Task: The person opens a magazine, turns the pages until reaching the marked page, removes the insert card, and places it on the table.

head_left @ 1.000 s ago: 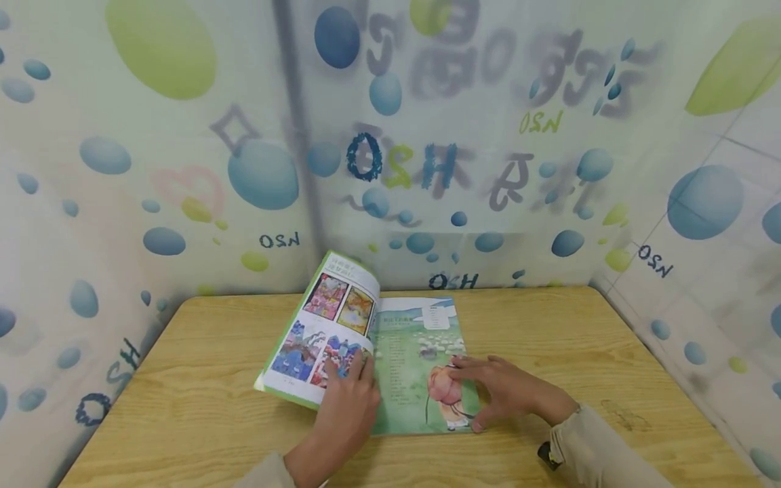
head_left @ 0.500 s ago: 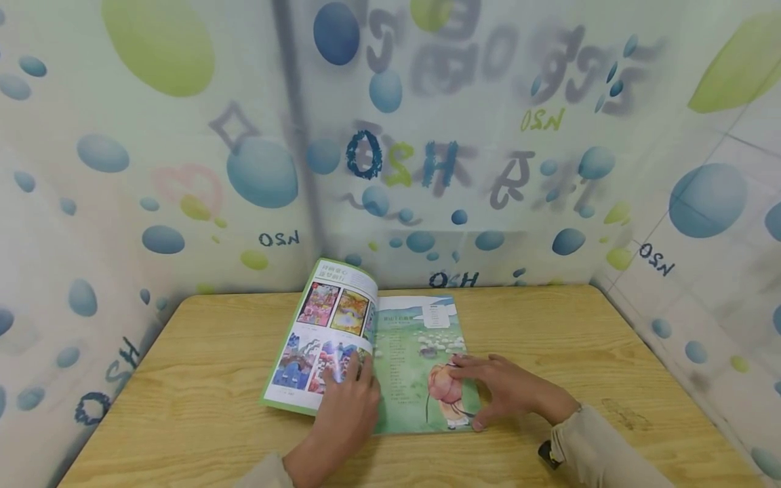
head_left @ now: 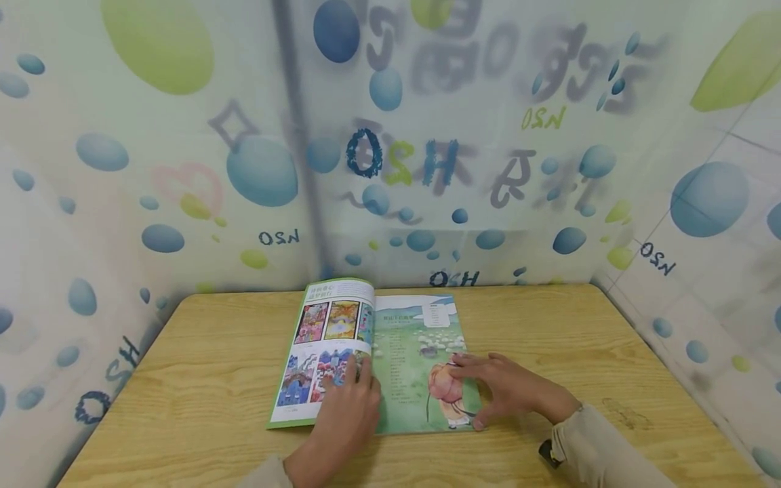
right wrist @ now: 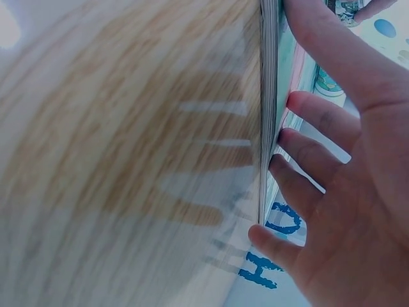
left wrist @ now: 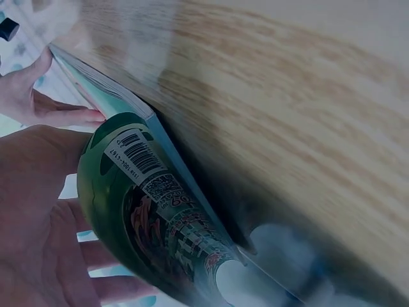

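Note:
A magazine point(head_left: 399, 352) lies open on the wooden table. Colourful pictures fill its raised left page point(head_left: 305, 366); a green meadow scene with sheep covers the right one. My left hand point(head_left: 350, 407) presses its extended fingers on the left page near the spine. In the left wrist view, the green back cover point(left wrist: 121, 185) with a barcode curves up off the table beside that hand. My right hand point(head_left: 512, 386) rests at the magazine's right edge, thumb and fingers spread. Seen from the right wrist, its fingertips point(right wrist: 278, 160) touch the page beside the thick stack of page edges.
The wooden table point(head_left: 201, 366) extends on both sides of the magazine. A pale wall covering point(head_left: 525, 203) with blue and green drops and lettering closes in behind and on both sides. A dark object point(head_left: 549, 453) sits at the right sleeve's cuff.
The magazine's left side has sunk toward the table, its top corner dropping and its outer edge swinging nearer to me. Both hands have stayed almost in place.

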Demonstrator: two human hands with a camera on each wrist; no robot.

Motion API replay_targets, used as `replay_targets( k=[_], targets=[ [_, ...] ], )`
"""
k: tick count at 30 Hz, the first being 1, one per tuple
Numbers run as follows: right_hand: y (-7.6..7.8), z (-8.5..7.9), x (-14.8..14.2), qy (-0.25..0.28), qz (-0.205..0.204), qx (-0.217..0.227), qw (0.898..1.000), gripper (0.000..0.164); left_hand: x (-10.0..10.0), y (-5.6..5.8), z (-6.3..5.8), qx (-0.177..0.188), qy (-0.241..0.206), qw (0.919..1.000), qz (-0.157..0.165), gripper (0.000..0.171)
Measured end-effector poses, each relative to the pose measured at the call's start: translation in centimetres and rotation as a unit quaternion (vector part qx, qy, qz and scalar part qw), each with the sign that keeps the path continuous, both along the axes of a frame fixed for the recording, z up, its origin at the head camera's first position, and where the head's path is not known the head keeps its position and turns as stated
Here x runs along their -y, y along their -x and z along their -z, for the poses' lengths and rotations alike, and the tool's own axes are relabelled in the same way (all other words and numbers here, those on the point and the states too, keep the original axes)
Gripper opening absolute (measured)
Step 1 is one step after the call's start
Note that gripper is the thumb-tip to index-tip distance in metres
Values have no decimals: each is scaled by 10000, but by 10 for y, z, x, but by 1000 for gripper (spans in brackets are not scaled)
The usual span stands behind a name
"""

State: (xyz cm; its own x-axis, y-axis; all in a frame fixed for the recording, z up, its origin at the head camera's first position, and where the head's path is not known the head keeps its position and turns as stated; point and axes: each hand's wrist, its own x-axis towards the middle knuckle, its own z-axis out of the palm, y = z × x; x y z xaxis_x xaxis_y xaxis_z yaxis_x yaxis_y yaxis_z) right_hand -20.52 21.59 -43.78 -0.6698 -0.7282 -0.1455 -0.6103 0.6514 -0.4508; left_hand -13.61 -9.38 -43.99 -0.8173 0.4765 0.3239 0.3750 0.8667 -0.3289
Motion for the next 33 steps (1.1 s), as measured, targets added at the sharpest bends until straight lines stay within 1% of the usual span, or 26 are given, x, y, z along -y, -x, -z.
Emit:
replay_targets(
  k=[7,9,12,16,23,28,33],
  targets=[
    [1,0,-1,77,-36,-29,10000,90,2,1,-2,390,-374,9985,36,36],
    [1,1,-1,110,-48,-59,9999,89,2,1,-2,467,-484,9977,51,38],
    [1,2,-2,142,-64,-108,9998,89,2,1,-2,573,-550,9968,7,47],
    [2,3,-2,121,-98,-228,9996,87,1,1,-1,745,-567,9955,-118,63],
    [3,2,-1,145,-46,-368,9992,81,0,3,1,899,-662,9936,-144,86],
    [3,2,2,144,48,-524,9985,75,0,3,1,1039,-705,9920,-133,98],
    [3,1,5,187,174,-575,9980,72,0,3,2,1207,-690,9902,-98,104]
  ],
)
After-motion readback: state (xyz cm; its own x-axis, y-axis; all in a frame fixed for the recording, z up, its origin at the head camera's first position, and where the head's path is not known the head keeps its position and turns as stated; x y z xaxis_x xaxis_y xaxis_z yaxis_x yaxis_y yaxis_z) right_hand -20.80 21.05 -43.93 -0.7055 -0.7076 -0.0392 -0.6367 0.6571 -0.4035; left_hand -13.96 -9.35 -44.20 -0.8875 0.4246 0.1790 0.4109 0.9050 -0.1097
